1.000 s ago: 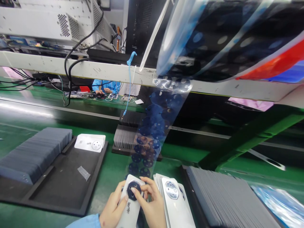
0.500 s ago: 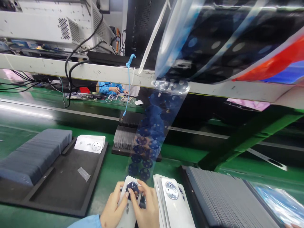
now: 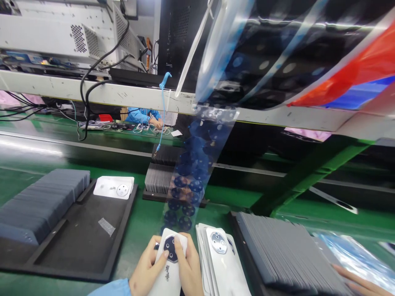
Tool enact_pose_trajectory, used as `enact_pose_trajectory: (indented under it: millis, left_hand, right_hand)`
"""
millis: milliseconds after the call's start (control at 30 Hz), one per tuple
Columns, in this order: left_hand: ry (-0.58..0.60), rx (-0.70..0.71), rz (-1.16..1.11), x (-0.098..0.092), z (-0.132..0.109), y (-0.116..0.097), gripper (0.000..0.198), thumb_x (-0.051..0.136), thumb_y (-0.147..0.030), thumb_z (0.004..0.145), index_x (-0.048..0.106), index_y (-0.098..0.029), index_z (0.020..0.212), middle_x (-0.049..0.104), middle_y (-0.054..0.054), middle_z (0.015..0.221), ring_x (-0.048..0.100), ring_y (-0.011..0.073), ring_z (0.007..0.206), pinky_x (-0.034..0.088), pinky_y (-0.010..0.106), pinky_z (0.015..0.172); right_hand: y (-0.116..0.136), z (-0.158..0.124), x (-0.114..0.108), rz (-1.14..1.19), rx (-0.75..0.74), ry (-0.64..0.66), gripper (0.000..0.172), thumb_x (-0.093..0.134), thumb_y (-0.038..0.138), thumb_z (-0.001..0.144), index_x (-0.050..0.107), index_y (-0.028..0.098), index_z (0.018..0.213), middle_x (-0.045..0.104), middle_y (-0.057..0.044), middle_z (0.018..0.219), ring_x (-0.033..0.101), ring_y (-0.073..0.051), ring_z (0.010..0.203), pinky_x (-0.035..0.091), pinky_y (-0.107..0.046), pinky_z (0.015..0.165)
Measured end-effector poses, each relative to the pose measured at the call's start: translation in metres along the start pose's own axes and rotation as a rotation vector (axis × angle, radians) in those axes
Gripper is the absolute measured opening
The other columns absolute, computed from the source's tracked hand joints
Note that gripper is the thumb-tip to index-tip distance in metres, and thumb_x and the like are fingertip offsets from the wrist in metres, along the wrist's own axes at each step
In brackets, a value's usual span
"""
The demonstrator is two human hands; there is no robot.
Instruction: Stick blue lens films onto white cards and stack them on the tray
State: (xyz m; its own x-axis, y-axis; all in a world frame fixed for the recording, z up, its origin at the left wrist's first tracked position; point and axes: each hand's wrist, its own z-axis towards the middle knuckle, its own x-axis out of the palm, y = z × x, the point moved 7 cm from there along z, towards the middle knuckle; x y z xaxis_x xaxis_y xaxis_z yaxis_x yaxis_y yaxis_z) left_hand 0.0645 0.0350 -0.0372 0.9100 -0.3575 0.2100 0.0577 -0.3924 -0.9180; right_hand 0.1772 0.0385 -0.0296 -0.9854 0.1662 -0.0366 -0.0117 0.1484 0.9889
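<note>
A white phone back cover [image 3: 168, 283] with dark script on it is held upright between my two hands at the bottom middle. My left hand [image 3: 144, 267] grips its left edge, thumb on the lower left of the dark round camera-area film [image 3: 170, 248]. From the right edge my right hand [image 3: 190, 267] holds it, with the thumb pressing the film's upper right. Several light ring-like spots show on the film. Just right of my hand leans a stack of similar white covers [image 3: 230, 267]. Behind hangs a clear strip of dark-blue round films [image 3: 185, 201].
Black trays with grey sheets stand left [image 3: 46, 205] and right [image 3: 286, 255]; white covers [image 3: 112, 187] lie on the left tray. A film roll [image 3: 212, 61] hangs overhead. A co-worker's hand [image 3: 359, 281] reaches in at right; another person's hands [image 3: 157, 123] work behind the shelf beam.
My right thumb has slid up to the film's upper right, uncovering more of the film and its spots. The co-worker's hand at right has come further into view. The view has shifted slightly.
</note>
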Motion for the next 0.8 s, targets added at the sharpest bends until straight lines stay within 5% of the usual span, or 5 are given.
enact_pose_trajectory:
  millis: [300,467,567,667,800]
  left_hand:
    - [0.083,0.035,-0.038,0.004,0.002,-0.004,0.065,0.068,-0.052,0.071,0.031,-0.016,0.111,0.061,0.001,0.070,0.056,0.0087,0.057,0.042,0.017,0.053]
    - [0.063,0.046,-0.146,-0.001,0.004,-0.003,0.057,0.067,-0.048,0.071,0.033,-0.017,0.105,0.062,0.001,0.070,0.056,0.0094,0.055,0.042,0.018,0.053]
    - [0.007,0.078,-0.180,-0.005,0.004,-0.005,0.049,0.060,-0.042,0.076,0.033,-0.017,0.108,0.064,0.002,0.076,0.058,0.0107,0.059,0.044,0.021,0.058]
    - [-0.009,0.148,-0.122,-0.005,0.003,-0.010,0.040,0.052,-0.035,0.081,0.033,-0.017,0.110,0.065,0.007,0.091,0.062,0.0134,0.075,0.048,0.025,0.071]
    - [0.057,0.246,0.289,0.001,-0.006,-0.035,0.030,0.044,-0.031,0.084,0.049,-0.014,0.109,0.053,0.013,0.125,0.053,0.0203,0.114,0.040,0.035,0.101]
  right_hand:
    - [0.003,0.004,-0.004,0.073,-0.007,-0.011,0.049,0.040,0.066,0.085,0.046,0.017,0.080,0.052,0.000,0.074,0.050,-0.010,0.070,0.045,-0.014,0.064]
    - [0.004,0.001,0.000,0.022,-0.039,0.067,0.052,0.039,0.065,0.086,0.050,0.018,0.105,0.057,-0.003,0.109,0.055,-0.011,0.095,0.046,-0.013,0.080]
    - [-0.006,-0.005,0.008,0.039,-0.028,0.066,0.069,0.052,0.065,0.079,0.033,0.024,0.131,0.048,-0.003,0.130,0.049,-0.013,0.118,0.044,-0.015,0.096]
    - [-0.018,-0.013,0.012,0.005,-0.137,0.013,0.089,0.061,0.063,0.073,0.018,0.025,0.141,0.042,-0.006,0.137,0.048,-0.016,0.122,0.043,-0.020,0.102]
    - [-0.031,-0.014,-0.016,-0.099,-0.164,-0.069,0.085,0.056,0.068,0.072,0.031,0.019,0.137,0.040,-0.009,0.139,0.051,-0.022,0.120,0.051,-0.026,0.094]
